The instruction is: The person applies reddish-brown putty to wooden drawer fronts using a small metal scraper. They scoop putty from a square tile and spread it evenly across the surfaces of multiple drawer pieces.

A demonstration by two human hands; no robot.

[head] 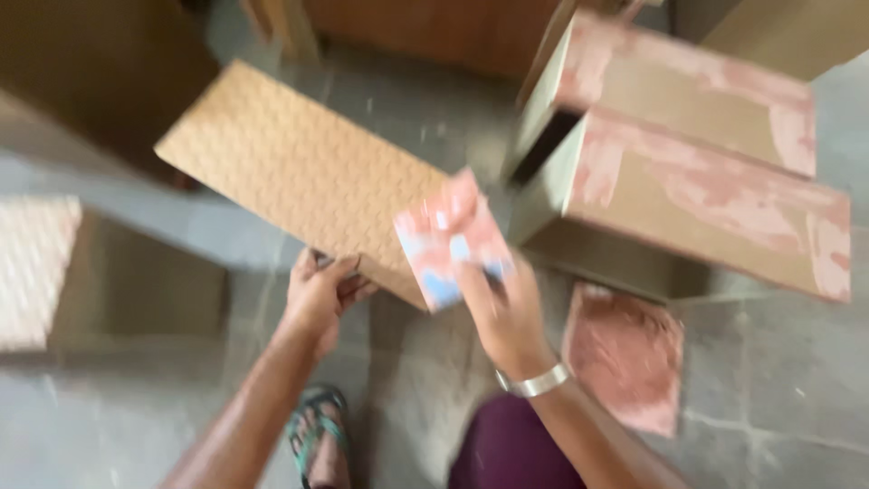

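Two long box-shaped wooden pieces [697, 172], their tops smeared with reddish-pink paste, lie side by side up and to the right of the right hand [507, 303]. One patterned tan board [303, 172] slants away from the left hand [321, 290], which is closed on its near edge and holds it up off the floor. One paste-coated square slab [625, 353] lies flat on the stone floor just right of the right wrist. Smallest is one flat scraper-like card [450, 240], stained pink and blue, pinched in the right hand's fingers just above the board's near corner. The work looks to be at the spreading stage; the next stroke would need the board held steady.
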